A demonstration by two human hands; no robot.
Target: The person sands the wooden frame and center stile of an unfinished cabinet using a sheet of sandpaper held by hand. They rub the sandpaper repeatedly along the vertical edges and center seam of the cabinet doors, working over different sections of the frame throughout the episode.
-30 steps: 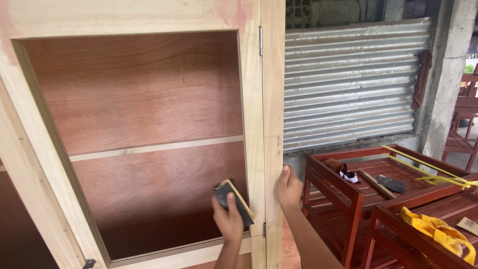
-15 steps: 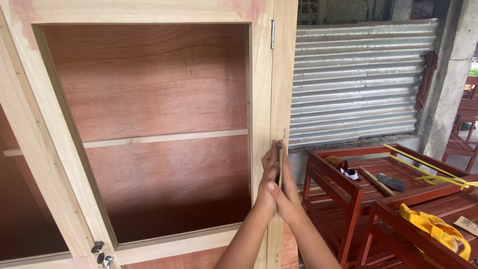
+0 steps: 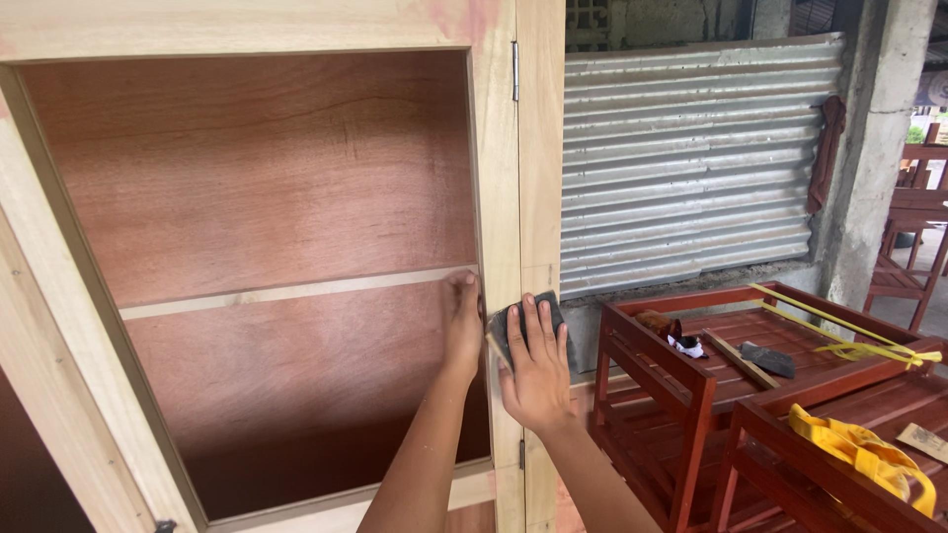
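While right hand (image 3: 538, 370) presses sanding block (image 3: 523, 326) on cabinet frame (image 3: 499, 197), corrugated wall (image 3: 691, 158) behind.

**Bare pale wood, reddish panel, ribbed metal**

Your right hand (image 3: 538, 370) presses a dark, matt, gritty-looking sanding block (image 3: 525, 328) flat on the cabinet frame (image 3: 499, 197), which is pale raw wood, unfinished and dull. Your left hand (image 3: 462, 318) rests on the back panel (image 3: 257, 168), a reddish-brown plywood sheet with faint grain and a matt face. A small metal hinge (image 3: 514, 71) sits on the frame. Beside you, the wall sheet (image 3: 691, 158) is corrugated metal, grey and dull, with light rust. The red furniture frames (image 3: 691, 395) are stained wood with a slight sheen. On 1 lies a yellow cloth (image 3: 864, 454), soft and creased.
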